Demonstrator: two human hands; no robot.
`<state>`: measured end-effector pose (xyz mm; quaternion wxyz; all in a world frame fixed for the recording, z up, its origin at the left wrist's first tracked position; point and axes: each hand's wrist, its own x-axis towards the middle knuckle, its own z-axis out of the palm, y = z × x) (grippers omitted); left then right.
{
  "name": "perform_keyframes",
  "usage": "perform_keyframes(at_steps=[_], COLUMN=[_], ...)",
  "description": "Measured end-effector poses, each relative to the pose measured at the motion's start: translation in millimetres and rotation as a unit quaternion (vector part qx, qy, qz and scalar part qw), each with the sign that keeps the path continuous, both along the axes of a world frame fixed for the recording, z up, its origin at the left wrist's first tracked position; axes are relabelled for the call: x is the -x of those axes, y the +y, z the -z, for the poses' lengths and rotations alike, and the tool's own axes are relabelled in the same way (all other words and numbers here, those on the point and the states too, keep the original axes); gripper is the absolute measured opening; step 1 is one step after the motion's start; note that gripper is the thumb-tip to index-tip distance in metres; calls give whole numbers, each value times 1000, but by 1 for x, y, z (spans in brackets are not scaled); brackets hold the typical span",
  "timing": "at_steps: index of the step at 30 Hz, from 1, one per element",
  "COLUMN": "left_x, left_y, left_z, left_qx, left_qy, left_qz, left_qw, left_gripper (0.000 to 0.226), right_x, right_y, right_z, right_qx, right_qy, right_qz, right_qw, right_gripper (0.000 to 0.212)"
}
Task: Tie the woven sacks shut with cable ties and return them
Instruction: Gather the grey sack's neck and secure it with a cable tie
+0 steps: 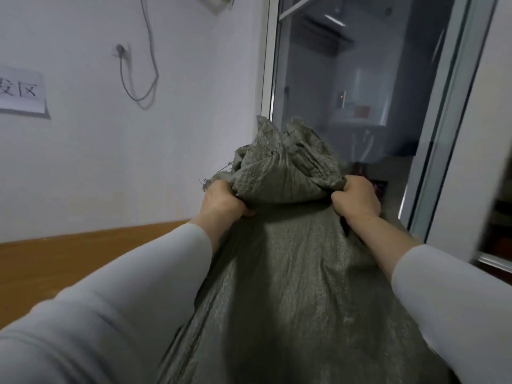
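Left hand [221,199] and right hand [356,199] are each fisted on a bunch of fabric at opposite sides of the woven sack [291,286], just under its gathered mouth [288,159]. Fingers are curled tight round cloth, backs of hands up, and both arms are stretched forward in pale sleeves. Sack's long axis runs from the person's body up and away to the hands. Its body hangs between the arms, and the crumpled mouth sticks up past the fists. Hands are level and equally near the neck, which sits between them. Sack is held right of the wooden table [55,261], in front of the glazed panel [360,79]; its base is out of view. No cable tie shows in either hand or on the neck. Judgement: the neck is bunched but not cinched. Next move likely needs one hand to take the whole neck, freeing the other for a tie.
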<state>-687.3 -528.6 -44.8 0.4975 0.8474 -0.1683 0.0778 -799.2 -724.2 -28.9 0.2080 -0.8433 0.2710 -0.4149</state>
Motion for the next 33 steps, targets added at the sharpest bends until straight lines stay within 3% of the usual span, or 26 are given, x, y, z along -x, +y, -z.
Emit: perform_keyframes(at_steps=[10,16,23,28,33], left_x=[18,5,-50,-114,-183], left_y=[-32,-41,-43,-34,-19], left_z=[101,168,250,307,357], left_qx=[-72,-108,-139,-157,-147], left_qy=[61,93,132,160,195], left_qz=[-13,-19,-30,-45,-56], left_qw=[995,990,981,974,968], left_gripper=[19,12,2,4,11], right_x=[27,9,-49,-115,-194], right_y=[-52,-65,-70,-62,-45], right_z=[99,170,253,306,357], right_qx=[-110,-162,-219,-234,-272], right_qy=[31,86,142,173,199], right_qz=[-25,-46,-55,-56,-54], right_qw=[993,982,964,955,940], right_gripper=[28,18,6,20,19])
